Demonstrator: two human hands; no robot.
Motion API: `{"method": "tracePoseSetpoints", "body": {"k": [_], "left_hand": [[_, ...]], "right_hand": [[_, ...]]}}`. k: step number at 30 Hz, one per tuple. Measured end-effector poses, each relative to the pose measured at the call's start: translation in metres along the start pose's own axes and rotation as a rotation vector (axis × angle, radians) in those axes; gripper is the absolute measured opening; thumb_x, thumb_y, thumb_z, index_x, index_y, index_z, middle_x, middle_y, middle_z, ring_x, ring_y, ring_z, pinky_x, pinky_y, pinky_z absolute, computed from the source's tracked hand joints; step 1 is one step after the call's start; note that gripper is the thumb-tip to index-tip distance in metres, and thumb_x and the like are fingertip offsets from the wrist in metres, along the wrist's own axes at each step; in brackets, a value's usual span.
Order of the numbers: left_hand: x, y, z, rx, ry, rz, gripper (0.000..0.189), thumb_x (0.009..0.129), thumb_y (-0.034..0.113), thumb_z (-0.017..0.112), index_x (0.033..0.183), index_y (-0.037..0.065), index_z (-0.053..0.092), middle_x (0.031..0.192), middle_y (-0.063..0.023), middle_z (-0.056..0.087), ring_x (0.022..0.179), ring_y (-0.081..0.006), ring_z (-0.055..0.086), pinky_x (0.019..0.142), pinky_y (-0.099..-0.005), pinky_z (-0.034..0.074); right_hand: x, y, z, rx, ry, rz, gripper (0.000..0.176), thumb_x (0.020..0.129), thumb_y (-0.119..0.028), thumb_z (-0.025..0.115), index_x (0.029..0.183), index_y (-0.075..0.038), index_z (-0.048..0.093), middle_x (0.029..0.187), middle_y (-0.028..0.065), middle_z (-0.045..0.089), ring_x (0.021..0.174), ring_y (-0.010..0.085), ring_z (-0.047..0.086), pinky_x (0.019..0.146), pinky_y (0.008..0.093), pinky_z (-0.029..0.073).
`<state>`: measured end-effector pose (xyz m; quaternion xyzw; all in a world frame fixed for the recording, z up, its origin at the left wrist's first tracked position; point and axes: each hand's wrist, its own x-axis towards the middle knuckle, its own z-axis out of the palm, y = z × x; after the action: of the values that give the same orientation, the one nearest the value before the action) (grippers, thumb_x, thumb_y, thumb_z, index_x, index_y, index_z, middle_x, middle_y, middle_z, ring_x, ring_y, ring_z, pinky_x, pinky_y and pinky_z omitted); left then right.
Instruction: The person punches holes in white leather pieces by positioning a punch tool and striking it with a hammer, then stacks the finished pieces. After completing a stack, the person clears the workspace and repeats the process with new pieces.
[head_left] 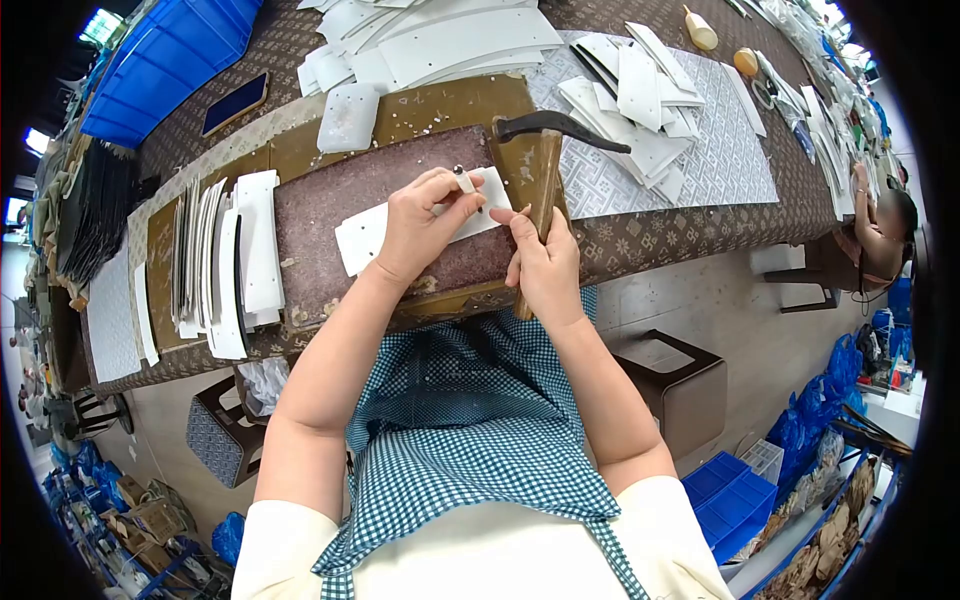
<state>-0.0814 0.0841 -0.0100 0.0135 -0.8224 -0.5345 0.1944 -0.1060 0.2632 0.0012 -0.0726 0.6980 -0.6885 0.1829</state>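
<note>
My left hand (422,222) is closed around a small punch-like tool (463,180) with a pale wrapped shaft and a dark round top, standing over a white curved piece (365,242). That piece has small dark holes and lies on a reddish-brown board (312,235). A hammer (543,180) is gripped by the wooden handle in my right hand (548,265), its dark curved head up and away from me. The thumb and index finger of my right hand come together close beside the left fingertips; what they pinch, if anything, is too small to make out.
White pieces stand in a row (210,255) at left. More lie in piles at the back (450,45) and right (640,100). A phone (236,104) and blue crate (170,65) are far left. Stools (672,390) stand below. Another person (885,235) sits far right.
</note>
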Motion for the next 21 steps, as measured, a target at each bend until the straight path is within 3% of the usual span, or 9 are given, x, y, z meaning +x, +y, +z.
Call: {"method": "tracePoseSetpoints", "body": {"k": [4, 8, 13, 15, 16, 19, 21], "left_hand": [[-0.001, 0.001, 0.0, 0.059, -0.024, 0.022, 0.012, 0.086, 0.006, 0.075, 0.096, 0.0, 0.073, 0.101, -0.0076, 0.072, 0.087, -0.0146, 0.069, 0.079, -0.0292, 0.057], [-0.001, -0.002, 0.004, 0.152, 0.032, 0.188, 0.014, 0.083, 0.008, 0.076, 0.096, 0.004, 0.073, 0.087, -0.0091, 0.069, 0.074, -0.0209, 0.068, 0.067, -0.0304, 0.055], [0.003, -0.006, 0.005, 0.237, -0.017, 0.328, 0.009, 0.084, 0.008, 0.074, 0.09, 0.004, 0.069, 0.085, -0.0097, 0.067, 0.073, -0.0267, 0.066, 0.065, -0.0341, 0.054], [0.004, -0.002, 0.006, 0.213, -0.004, 0.311, 0.01, 0.083, 0.008, 0.075, 0.089, 0.004, 0.068, 0.084, -0.0101, 0.066, 0.073, -0.0275, 0.066, 0.065, -0.0353, 0.053], [0.004, 0.0, 0.007, 0.202, 0.003, 0.301, 0.011, 0.083, 0.009, 0.075, 0.089, 0.004, 0.067, 0.084, -0.0103, 0.066, 0.073, -0.028, 0.065, 0.064, -0.0359, 0.053], [0.003, -0.006, 0.007, 0.186, 0.0, 0.29, 0.01, 0.083, 0.007, 0.075, 0.092, 0.004, 0.07, 0.083, -0.0086, 0.066, 0.07, -0.0214, 0.064, 0.062, -0.0317, 0.052], [0.003, -0.007, 0.007, 0.182, 0.005, 0.298, 0.01, 0.083, 0.006, 0.075, 0.093, 0.004, 0.071, 0.082, -0.0077, 0.066, 0.068, -0.0177, 0.063, 0.061, -0.0294, 0.051]], "right_hand": [[-0.001, -0.003, 0.0, -0.002, -0.002, 0.007, 0.022, 0.105, -0.022, 0.05, 0.105, 0.0, 0.049, 0.108, 0.0142, 0.072, 0.045, 0.0075, 0.052, 0.041, 0.0214, 0.043], [-0.001, -0.003, 0.001, -0.001, 0.006, 0.009, 0.021, 0.104, -0.021, 0.051, 0.105, 0.0, 0.05, 0.106, 0.0141, 0.072, 0.046, 0.0073, 0.053, 0.042, 0.0217, 0.043], [-0.002, -0.02, -0.011, -0.07, -0.06, -0.011, 0.018, 0.1, -0.018, 0.058, 0.098, 0.0, 0.055, 0.088, 0.0091, 0.074, 0.046, 0.0094, 0.057, 0.043, 0.0259, 0.046], [-0.003, -0.055, -0.027, -0.291, -0.104, -0.128, 0.017, 0.099, -0.018, 0.061, 0.096, -0.002, 0.059, 0.076, 0.006, 0.07, 0.049, 0.0098, 0.057, 0.046, 0.0261, 0.045], [-0.003, -0.073, -0.035, -0.381, -0.112, -0.302, 0.017, 0.099, -0.018, 0.061, 0.098, -0.001, 0.059, 0.074, 0.0049, 0.068, 0.051, 0.0088, 0.057, 0.047, 0.0245, 0.044], [-0.019, -0.144, -0.041, -0.195, -0.099, -0.589, 0.025, 0.101, -0.025, 0.061, 0.106, -0.001, 0.055, 0.069, 0.0023, 0.063, 0.048, 0.002, 0.047, 0.042, 0.0184, 0.036], [-0.028, -0.163, -0.047, -0.099, -0.13, -0.643, 0.023, 0.101, -0.022, 0.06, 0.105, -0.001, 0.053, 0.069, 0.0013, 0.059, 0.047, 0.0017, 0.046, 0.041, 0.0174, 0.034]]}}
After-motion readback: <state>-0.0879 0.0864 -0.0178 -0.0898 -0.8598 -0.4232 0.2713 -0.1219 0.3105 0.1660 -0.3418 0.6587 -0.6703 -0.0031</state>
